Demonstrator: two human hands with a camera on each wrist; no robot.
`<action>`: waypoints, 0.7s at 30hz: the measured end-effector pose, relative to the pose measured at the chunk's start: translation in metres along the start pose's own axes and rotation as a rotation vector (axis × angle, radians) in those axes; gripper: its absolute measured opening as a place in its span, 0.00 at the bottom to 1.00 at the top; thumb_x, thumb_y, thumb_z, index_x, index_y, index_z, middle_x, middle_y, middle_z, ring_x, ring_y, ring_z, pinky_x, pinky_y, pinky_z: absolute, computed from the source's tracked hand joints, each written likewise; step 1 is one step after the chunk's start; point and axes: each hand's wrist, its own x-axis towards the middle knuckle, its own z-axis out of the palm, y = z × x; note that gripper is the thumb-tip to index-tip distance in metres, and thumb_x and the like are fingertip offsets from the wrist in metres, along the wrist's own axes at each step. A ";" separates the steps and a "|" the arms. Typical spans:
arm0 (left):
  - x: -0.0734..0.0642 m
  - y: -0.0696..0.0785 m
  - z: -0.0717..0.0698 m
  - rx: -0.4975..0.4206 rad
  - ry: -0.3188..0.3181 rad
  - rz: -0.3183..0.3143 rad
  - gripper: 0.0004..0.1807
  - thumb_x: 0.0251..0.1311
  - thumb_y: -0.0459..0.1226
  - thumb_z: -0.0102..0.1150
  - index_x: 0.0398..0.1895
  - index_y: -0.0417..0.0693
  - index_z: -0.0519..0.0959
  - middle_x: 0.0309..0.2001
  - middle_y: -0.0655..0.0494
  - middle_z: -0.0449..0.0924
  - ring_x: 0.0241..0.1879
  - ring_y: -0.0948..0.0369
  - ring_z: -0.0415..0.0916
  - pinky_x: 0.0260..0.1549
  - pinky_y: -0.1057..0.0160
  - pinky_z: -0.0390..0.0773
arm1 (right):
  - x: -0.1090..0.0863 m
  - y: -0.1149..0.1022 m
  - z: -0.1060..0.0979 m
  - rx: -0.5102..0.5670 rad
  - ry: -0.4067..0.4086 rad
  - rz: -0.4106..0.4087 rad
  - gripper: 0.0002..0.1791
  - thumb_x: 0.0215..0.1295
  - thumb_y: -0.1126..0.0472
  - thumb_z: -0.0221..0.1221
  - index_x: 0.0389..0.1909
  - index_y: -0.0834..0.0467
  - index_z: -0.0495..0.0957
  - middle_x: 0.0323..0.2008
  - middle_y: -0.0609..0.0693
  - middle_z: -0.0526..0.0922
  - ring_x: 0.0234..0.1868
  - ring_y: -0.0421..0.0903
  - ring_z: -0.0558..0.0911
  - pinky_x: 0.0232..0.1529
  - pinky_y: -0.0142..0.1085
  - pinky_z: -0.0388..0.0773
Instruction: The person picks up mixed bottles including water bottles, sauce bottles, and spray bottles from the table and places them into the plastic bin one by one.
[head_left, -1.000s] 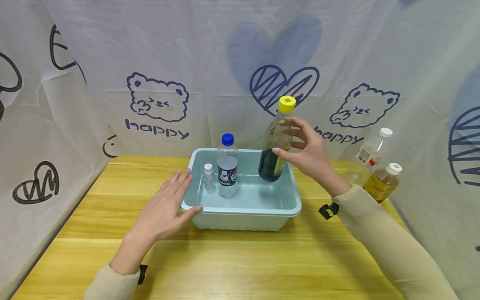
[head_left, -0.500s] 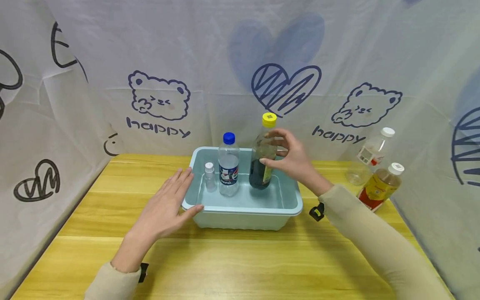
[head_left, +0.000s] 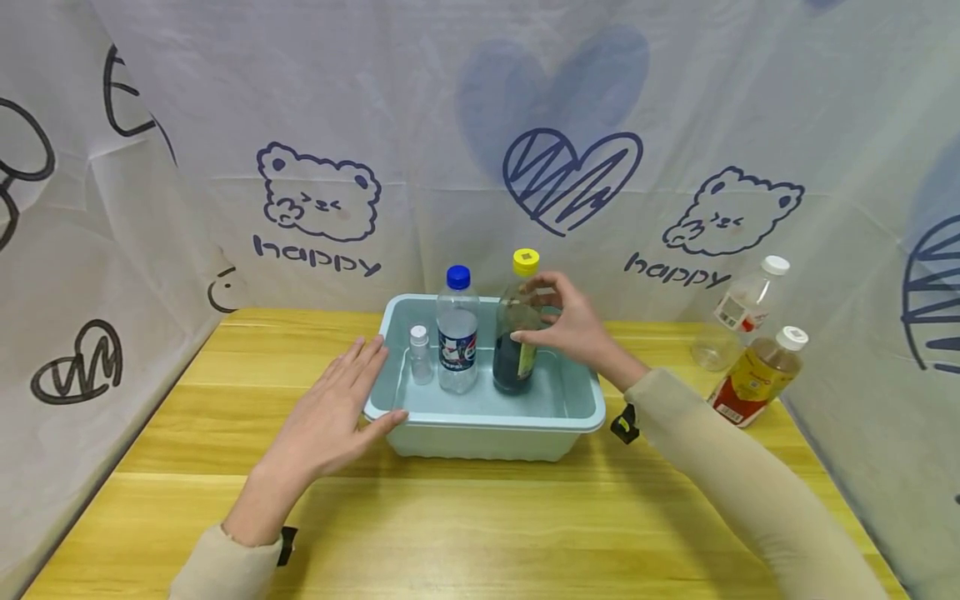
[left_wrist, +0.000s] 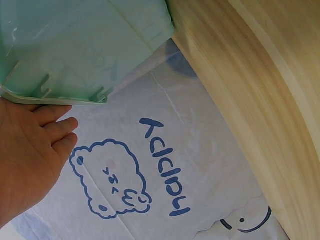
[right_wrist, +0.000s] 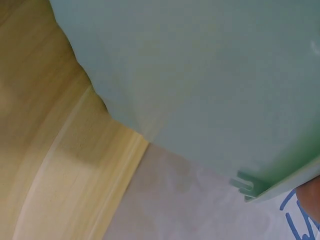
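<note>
A pale blue plastic basin (head_left: 487,422) stands on the wooden table. Inside it, upright, are a small clear bottle with a white cap (head_left: 420,358) and a Pepsi bottle with a blue cap (head_left: 457,337). To their right, my right hand (head_left: 573,325) grips a yellow-capped bottle of dark liquid (head_left: 513,350) between thumb and fingers, low in the basin. Whether its base touches the floor of the basin I cannot tell. My left hand (head_left: 330,412) rests with straight fingers on the basin's left rim; in the left wrist view its fingers (left_wrist: 62,127) lie beneath the rim.
On the table (head_left: 450,533) to the right stand a clear bottle with a white cap (head_left: 731,312) and a bottle with a yellow and red label (head_left: 757,375). A white cloth printed with bears and hearts (head_left: 420,125) hangs behind and at both sides.
My right hand has carried the yellow-capped bottle left and down, deeper into the basin and closer to the Pepsi bottle. My left hand has stayed on the rim.
</note>
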 end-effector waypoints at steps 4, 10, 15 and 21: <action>0.000 0.001 0.000 -0.003 -0.006 -0.002 0.52 0.71 0.66 0.49 0.83 0.39 0.51 0.85 0.47 0.43 0.83 0.45 0.42 0.80 0.43 0.49 | 0.001 0.001 0.001 -0.033 -0.018 0.042 0.44 0.50 0.69 0.79 0.66 0.61 0.65 0.62 0.57 0.75 0.62 0.58 0.80 0.63 0.51 0.81; 0.000 0.001 0.000 -0.005 -0.008 -0.002 0.52 0.71 0.66 0.49 0.83 0.40 0.51 0.85 0.48 0.42 0.83 0.45 0.42 0.80 0.43 0.49 | 0.002 0.001 0.000 -0.076 -0.064 0.107 0.46 0.50 0.67 0.80 0.67 0.61 0.64 0.63 0.57 0.75 0.64 0.57 0.79 0.65 0.52 0.80; 0.000 0.000 0.000 -0.001 -0.004 -0.001 0.52 0.71 0.66 0.49 0.83 0.39 0.52 0.84 0.46 0.44 0.83 0.44 0.42 0.80 0.43 0.50 | 0.005 0.000 -0.001 -0.056 -0.093 0.137 0.47 0.50 0.69 0.80 0.68 0.61 0.62 0.64 0.58 0.74 0.64 0.59 0.78 0.66 0.53 0.79; 0.000 0.000 -0.001 0.008 -0.009 0.002 0.52 0.71 0.66 0.49 0.83 0.39 0.51 0.85 0.46 0.43 0.83 0.44 0.42 0.80 0.43 0.50 | 0.006 0.001 -0.004 -0.032 -0.114 0.162 0.48 0.49 0.70 0.79 0.69 0.62 0.62 0.64 0.59 0.74 0.65 0.59 0.77 0.67 0.54 0.77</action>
